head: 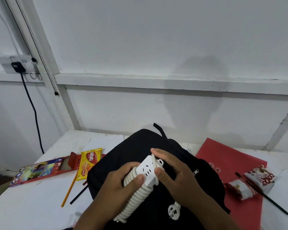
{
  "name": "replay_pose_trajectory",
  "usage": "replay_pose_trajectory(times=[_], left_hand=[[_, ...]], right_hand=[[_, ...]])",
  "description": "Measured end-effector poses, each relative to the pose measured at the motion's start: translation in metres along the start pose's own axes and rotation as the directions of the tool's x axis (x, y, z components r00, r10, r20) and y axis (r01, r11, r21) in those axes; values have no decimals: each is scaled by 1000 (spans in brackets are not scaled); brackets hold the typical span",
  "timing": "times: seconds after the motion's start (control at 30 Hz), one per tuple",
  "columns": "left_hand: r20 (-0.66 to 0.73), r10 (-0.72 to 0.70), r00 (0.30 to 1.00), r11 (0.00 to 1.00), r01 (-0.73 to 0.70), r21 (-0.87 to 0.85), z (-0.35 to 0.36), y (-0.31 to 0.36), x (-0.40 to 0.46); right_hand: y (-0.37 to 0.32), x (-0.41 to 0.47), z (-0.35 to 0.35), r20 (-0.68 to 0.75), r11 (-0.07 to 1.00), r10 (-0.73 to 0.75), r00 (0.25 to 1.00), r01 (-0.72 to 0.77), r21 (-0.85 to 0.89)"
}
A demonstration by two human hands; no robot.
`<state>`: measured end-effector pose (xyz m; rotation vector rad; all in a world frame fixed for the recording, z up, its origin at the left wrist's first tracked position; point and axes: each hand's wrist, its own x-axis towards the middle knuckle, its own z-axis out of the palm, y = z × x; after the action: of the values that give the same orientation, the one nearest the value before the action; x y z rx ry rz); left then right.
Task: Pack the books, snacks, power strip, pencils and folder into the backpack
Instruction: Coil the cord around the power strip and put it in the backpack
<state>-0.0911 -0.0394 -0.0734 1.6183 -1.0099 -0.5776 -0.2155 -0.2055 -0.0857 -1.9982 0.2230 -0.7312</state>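
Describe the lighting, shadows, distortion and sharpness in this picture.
Head view: soft, even light; a faint shadow lies on the white wall behind the backpack; wide-angle bending curves the wall ledge and tilts the frame post; the hands and power strip are sharp, and the pencil box at the left edge is slightly soft.

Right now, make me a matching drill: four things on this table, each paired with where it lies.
Things:
1. power strip
2. yellow wafer pack
3. red folder
4. black pencil

Places:
A. under the two snack bags
B. held in both hands over the backpack
C. far right, tip pointing toward the camera
D. left of the backpack, beside the pencil box

Pairs: 1-B, 2-D, 3-A, 4-C
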Motion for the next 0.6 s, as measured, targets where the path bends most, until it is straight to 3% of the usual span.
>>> replay_pose_trajectory(times=[0.37,0.6], left_hand=[[-2,1,1000,999,-1,-34,5,0,0],[-128,-3,992,997,-6,-71,9,-5,-1]], right_hand=[[-4,0,6,19,998,-46,999,45,48],[-1,-4,8,99,975,115,988,-131,181]])
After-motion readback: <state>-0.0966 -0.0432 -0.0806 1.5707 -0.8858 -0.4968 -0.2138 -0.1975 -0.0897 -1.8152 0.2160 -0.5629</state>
